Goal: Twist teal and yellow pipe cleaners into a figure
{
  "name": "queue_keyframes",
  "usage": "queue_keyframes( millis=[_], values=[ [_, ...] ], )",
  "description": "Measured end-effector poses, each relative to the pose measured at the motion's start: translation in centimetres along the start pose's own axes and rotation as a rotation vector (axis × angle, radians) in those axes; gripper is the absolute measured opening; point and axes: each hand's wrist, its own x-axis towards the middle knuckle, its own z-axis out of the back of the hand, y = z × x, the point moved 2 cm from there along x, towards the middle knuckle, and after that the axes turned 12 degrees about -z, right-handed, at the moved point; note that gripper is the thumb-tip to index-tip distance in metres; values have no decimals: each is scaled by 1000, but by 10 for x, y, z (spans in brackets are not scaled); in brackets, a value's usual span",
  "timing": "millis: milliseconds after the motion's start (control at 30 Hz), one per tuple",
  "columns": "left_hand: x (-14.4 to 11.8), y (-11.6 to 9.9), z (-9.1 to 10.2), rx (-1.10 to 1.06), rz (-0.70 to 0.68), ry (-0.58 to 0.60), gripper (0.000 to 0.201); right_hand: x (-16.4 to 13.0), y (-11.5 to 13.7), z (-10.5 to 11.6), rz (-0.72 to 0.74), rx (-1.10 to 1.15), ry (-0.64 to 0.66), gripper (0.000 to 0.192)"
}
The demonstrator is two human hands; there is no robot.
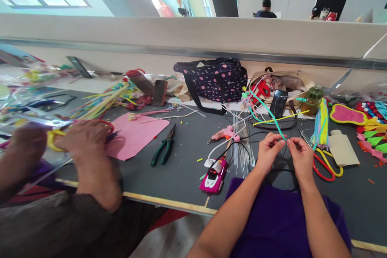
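Note:
Between my left hand (268,151) and my right hand (300,155), a teal pipe cleaner (274,120) is pinched by the fingertips of both. The fingers are closed and nearly touching. From the pinch it runs up and left toward a small cluster of coloured pipe cleaners (248,98). A yellow pipe cleaner (282,117) lies across behind it. Beside my right hand, scissors with red and yellow handles (328,168) rest on the dark table (181,173). A bundle of yellow, blue and pink pipe cleaners (321,125) lies beyond them.
A pink glue gun (227,133), clear sticks (242,151) and a magenta power strip (214,177) with cables lie left of my arms. Pliers (165,145) and pink paper (137,133) are farther left, where a co-worker's hand (86,141) holds scissors. A glass jar (313,98) stands behind.

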Motion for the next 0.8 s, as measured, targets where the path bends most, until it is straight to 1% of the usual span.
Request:
queue_keyframes(
  millis=[100,200,433,533,667,733,800],
  values=[
    [0,-2,-1,-68,17,-20,22,-1,-1,0,-12,19,-13,30],
    [-1,-3,-2,-186,35,-51,18,0,-2,-1,-17,59,-12,31],
    [2,-6,3,-433,76,-129,24,3,-4,1,-64,102,-62,32],
    [5,-9,7,-511,62,-160,23,3,-4,1,-62,112,-75,32],
    [10,-11,14,-525,40,-225,20,3,-2,2,-72,189,-76,29],
    [11,-10,17,-482,67,-254,19,3,-1,1,-78,223,-62,28],
    [12,-7,16,-438,98,-245,22,3,0,1,-75,236,-44,26]
  ],
)
